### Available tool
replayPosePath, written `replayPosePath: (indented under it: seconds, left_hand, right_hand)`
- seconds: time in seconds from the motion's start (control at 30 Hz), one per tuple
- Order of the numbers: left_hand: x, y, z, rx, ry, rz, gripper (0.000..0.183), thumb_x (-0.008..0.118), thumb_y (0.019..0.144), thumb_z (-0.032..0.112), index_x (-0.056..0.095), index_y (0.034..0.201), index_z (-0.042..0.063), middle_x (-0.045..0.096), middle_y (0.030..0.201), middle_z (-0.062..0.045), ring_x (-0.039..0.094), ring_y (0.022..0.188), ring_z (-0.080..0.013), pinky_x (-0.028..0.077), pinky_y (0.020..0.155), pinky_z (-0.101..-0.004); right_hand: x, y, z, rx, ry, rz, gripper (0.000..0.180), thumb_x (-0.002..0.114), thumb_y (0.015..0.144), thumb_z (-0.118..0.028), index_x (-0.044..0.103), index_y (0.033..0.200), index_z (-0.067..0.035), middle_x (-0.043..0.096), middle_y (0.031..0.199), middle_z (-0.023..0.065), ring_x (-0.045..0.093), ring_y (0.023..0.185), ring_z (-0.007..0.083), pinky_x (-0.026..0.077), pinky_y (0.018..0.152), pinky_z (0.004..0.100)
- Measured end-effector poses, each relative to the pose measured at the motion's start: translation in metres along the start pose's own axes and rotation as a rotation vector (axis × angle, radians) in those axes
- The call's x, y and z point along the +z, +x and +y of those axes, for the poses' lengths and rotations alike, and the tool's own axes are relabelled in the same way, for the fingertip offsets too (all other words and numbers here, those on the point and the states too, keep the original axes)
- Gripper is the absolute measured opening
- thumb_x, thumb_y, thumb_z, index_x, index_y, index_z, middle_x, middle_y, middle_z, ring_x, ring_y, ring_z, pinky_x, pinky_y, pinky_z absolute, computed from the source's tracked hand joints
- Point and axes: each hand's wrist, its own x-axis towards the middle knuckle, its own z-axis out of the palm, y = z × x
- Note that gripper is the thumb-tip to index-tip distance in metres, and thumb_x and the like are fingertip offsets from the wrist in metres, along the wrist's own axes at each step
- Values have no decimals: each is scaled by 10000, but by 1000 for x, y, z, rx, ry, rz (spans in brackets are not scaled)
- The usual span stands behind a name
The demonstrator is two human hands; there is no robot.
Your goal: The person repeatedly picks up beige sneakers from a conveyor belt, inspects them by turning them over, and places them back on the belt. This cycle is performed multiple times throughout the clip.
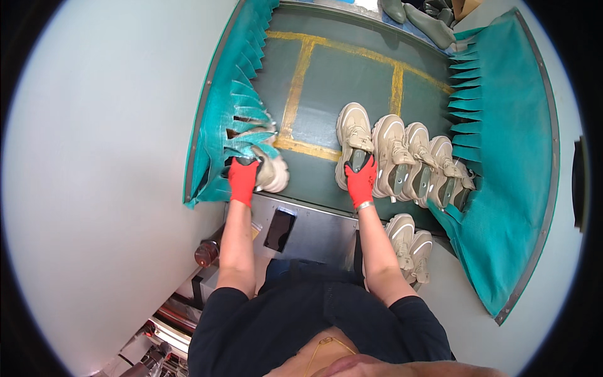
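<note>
Both my hands wear red gloves with dark fingertips. My right hand point(362, 178) grips the heel end of a beige lace-up sneaker point(354, 125), with a grey-green shoe last inside its collar. This shoe lies toe-away on a green conveyor belt point(348, 70), leftmost in a row of similar sneakers point(391, 136). At the left, my left hand point(243, 179) holds another beige sneaker point(275, 172) at the side of the teal strip curtain point(249, 108). Curtain strips hang over that shoe and hide much of it; its outline is blurred.
On the right, a second teal curtain point(513, 118) touches the row's last shoes. Two more sneakers point(400, 235) sit nearer me, off the belt. A phone point(280, 229) lies on the metal ledge point(320, 231). Beside it stands a brown bottle point(207, 252). Loose shoe lasts point(426, 23) lie beyond the belt.
</note>
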Motion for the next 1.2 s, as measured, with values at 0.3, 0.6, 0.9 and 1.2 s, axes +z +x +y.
replayPosePath:
  seconds: [0.3, 0.6, 0.9, 1.2]
  left_hand:
    - [24, -208, 77, -139, -384, -343, 594, 872, 787, 313, 676, 1245, -12, 742, 1168, -233, 716, 1082, -368, 546, 938, -432]
    - [37, -355, 33, 245, 203, -690, 869, 844, 807, 344, 442, 1505, 16, 576, 1444, -270, 596, 1291, -424, 500, 1054, -484]
    - [15, -352, 61, 537, 106, -517, 797, 833, 820, 243, 481, 1511, 58, 498, 1499, -222, 486, 1386, -411, 443, 1127, -471]
    - [54, -331, 50, 632, 43, -555, 518, 783, 855, 188, 644, 1349, 120, 595, 1331, -153, 585, 1228, -379, 504, 1008, -463]
  right_hand:
    - [-76, -116, -35, -273, 201, -174, 808, 754, 863, -121, 376, 1564, 13, 447, 1549, 270, 435, 1435, 442, 357, 1203, 482]
    - [-104, -231, 65, 26, 421, -472, 724, 585, 881, 28, 409, 1579, -50, 467, 1579, 210, 440, 1488, 344, 365, 1217, 406]
    - [-147, -179, 49, -605, -66, -437, 678, 601, 851, 42, 566, 1491, -177, 437, 1594, 219, 393, 1462, 474, 320, 1219, 544]
    - [-120, -121, 47, -904, -409, -423, 293, 715, 775, -135, 721, 1067, -156, 638, 1225, 130, 573, 1221, 344, 478, 989, 473]
